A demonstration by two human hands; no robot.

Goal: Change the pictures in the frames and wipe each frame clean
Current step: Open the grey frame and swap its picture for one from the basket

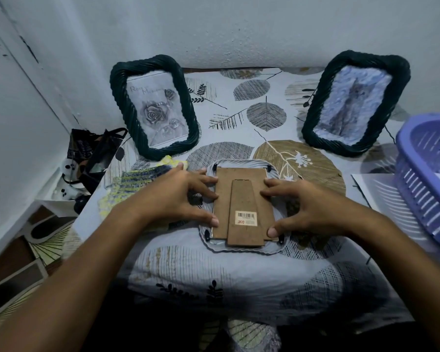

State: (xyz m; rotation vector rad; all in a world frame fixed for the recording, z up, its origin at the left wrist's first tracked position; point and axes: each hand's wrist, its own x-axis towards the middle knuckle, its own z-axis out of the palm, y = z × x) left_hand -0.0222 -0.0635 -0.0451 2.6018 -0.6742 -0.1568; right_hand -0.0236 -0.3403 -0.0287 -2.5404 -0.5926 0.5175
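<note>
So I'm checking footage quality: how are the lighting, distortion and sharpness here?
Head view: dim, bluish light; wide-angle bending bows the wall edges and forearms; the face-down frame is sharp with a readable barcode sticker; the purple basket at the right edge looks softer.

Single head view — looks forward-down, close over table (239, 270), wall (239, 29) behind.
</note>
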